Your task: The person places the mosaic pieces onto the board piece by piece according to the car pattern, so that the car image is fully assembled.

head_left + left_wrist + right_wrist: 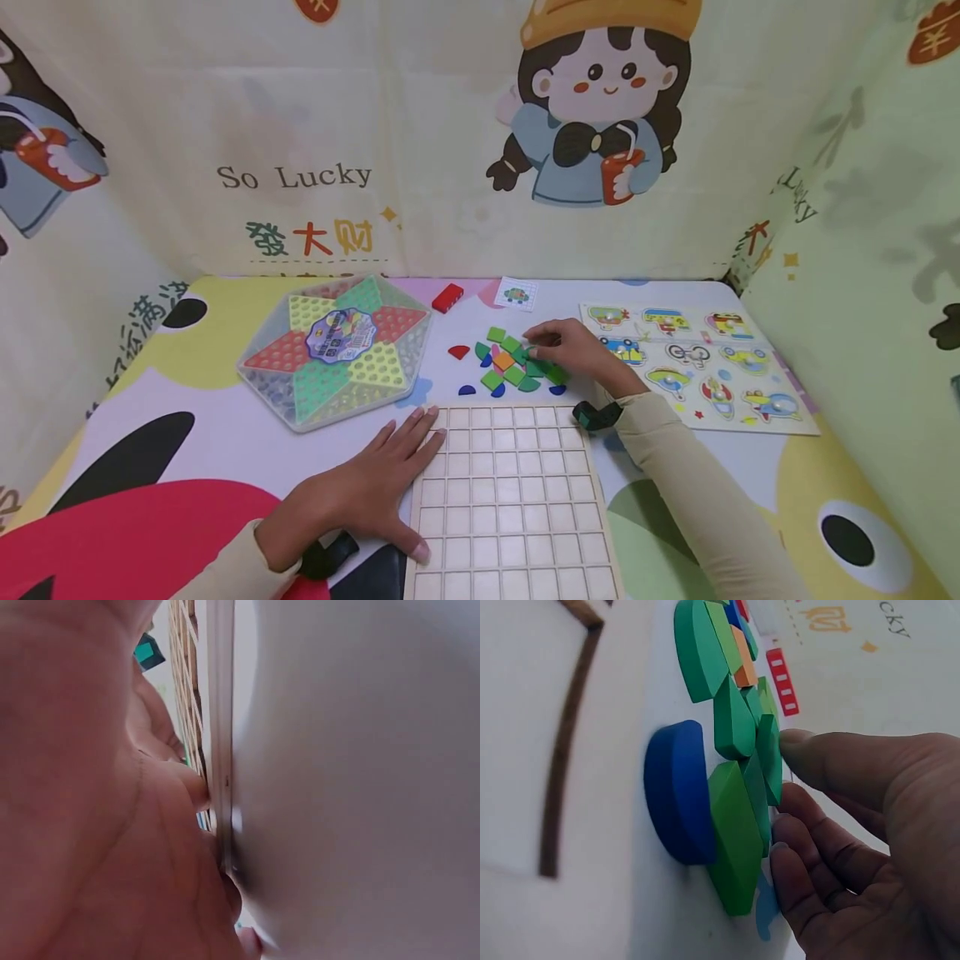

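My left hand [363,492] lies with its fingers spread at the left edge of a wooden grid board [517,500], fingertips and thumb over its frame. In the left wrist view the palm stands close beside the board's edge [220,712]. My right hand [570,346] is over a loose pile of coloured blocks [513,377]. Its thumb and curled fingers meet a dark green block [769,757], which they pinch at the pile's far side. A light green block [735,832], a dark blue half-round block [679,791] and an orange block [742,656] lie nearby.
A hexagonal Chinese checkers set [337,354] lies at the left. Behind the pile are a red block [447,298] and a small picture card [516,294]. A vehicle puzzle board [690,358] lies at the right, partly under the right arm. Printed cloth [450,125] hangs around the table.
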A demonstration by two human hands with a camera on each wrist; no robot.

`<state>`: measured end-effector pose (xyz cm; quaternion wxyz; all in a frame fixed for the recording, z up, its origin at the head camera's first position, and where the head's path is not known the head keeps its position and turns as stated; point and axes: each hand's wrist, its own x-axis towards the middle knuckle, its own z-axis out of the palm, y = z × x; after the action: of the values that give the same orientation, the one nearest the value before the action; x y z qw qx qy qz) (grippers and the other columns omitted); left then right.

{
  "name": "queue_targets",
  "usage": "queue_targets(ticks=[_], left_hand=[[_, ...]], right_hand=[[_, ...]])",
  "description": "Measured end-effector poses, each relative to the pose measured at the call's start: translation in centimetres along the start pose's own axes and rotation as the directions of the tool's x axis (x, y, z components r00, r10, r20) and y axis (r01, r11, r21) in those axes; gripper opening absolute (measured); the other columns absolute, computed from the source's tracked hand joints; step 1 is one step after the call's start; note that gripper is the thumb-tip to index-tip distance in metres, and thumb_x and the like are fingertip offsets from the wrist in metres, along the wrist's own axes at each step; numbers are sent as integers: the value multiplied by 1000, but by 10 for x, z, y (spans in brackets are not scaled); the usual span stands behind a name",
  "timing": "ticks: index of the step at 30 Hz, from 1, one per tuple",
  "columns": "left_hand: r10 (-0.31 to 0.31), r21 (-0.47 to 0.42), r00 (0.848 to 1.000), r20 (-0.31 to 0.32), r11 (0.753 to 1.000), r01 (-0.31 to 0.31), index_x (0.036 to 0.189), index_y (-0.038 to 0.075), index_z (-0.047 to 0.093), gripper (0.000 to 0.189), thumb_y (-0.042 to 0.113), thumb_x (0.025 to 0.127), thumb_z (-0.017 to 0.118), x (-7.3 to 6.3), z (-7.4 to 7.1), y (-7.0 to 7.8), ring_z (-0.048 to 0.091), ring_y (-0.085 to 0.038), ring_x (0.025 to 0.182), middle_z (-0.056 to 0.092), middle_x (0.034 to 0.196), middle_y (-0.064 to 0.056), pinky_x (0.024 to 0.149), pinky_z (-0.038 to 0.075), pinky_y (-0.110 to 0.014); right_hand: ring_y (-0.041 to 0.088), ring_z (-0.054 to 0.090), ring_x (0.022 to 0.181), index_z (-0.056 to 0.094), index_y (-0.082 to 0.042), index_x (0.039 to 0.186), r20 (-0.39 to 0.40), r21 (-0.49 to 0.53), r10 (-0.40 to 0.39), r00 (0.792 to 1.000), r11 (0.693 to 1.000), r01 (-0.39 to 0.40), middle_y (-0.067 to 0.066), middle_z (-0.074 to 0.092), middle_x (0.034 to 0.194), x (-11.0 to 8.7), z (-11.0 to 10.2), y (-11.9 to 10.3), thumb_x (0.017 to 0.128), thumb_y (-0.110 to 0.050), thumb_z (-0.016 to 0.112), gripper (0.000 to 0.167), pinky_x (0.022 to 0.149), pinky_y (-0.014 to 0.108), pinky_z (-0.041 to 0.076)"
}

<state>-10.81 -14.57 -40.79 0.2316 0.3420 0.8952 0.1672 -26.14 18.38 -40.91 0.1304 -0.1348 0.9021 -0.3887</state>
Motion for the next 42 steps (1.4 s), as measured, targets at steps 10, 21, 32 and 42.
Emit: queue_targets(ticks=[10,21,32,42], left_hand=[[8,8,1000,-2,1000,-8,158,16,14,124,80,65,65,3,-1,0,-11,-24,147,-7,163,-4,113,-3,-54],[53,3,998,-31,999,-53,157,11,16,124,79,67,66,6,-1,3,-8,-30,147,-4,163,-10,112,-1,-60],[46,-7,999,-20,999,-46,157,14,17,124,78,64,69,7,-3,1,-8,-29,147,-4,163,-7,112,0,-60],[56,-10,998,-30,998,-57,157,13,16,124,78,65,68,4,-1,-1,-8,-30,147,-4,163,-7,112,0,-59]], right_hand=[[24,55,94,69,-6,120,32,-67,-46,998,997,48,7,64,108,2,-4,-2,92,-10,68,28,86,38,45],[23,52,88,72,-5,108,10,-51,-56,998,997,56,7,64,101,4,-2,2,92,-8,68,17,80,36,43],[25,53,93,71,-9,104,-64,-51,37,997,998,-41,6,65,102,4,2,-2,93,-12,67,12,84,37,44],[24,57,93,74,-5,110,-127,-61,28,991,997,-36,11,69,109,-8,-1,-3,94,-7,64,19,83,37,47]])
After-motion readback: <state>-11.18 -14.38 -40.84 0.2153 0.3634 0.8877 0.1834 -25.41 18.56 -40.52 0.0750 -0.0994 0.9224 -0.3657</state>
